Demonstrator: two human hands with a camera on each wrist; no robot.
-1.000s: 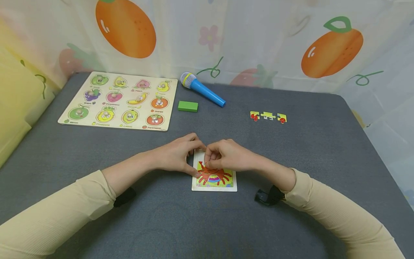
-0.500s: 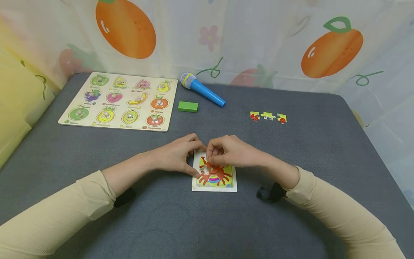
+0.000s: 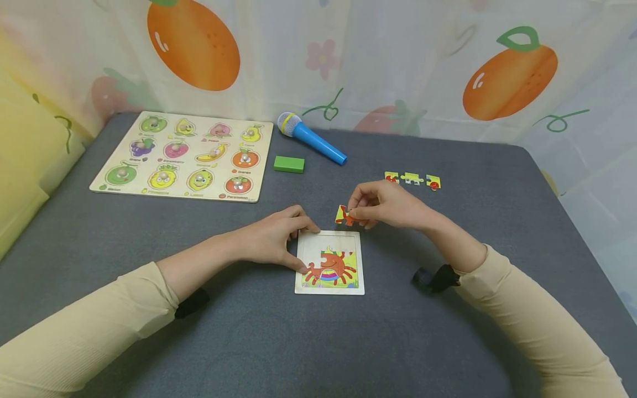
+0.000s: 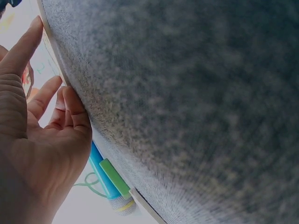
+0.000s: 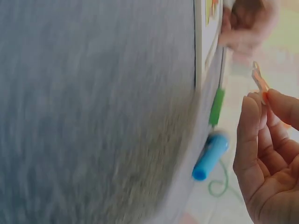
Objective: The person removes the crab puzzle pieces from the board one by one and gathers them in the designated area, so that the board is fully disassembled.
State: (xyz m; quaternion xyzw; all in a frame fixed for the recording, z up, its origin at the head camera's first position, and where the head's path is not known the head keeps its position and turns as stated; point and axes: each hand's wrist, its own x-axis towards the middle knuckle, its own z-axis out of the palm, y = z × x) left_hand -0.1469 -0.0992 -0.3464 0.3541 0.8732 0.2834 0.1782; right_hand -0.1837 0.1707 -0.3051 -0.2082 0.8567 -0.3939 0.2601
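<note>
A square wooden jigsaw tray (image 3: 360,268) lies on the table, holding part of a red crab picture (image 3: 332,272). Its upper part shows bare wood. My left hand (image 3: 271,236) rests at the tray's left side, thumb on the left border and a finger touching the top edge. Up and to the right of the tray, my right hand (image 3: 390,204) pinches a red and yellow jigsaw piece (image 3: 341,214) between thumb and finger. In the right wrist view that piece (image 5: 258,78) shows edge-on, clear of the table.
Several-fruit knob puzzle board (image 3: 194,190) lies at the back left. Beside it are a green block (image 3: 289,164) and a blue toy microphone (image 3: 318,142). Three loose jigsaw pieces (image 3: 412,178) lie in a row behind my right hand. A printed curtain (image 3: 388,61) hangs behind the table.
My right hand has lifted the jigsaw piece out from over the tray and carried it up and to the right. The tray's upper left now shows bare wood. My left hand stays put.
</note>
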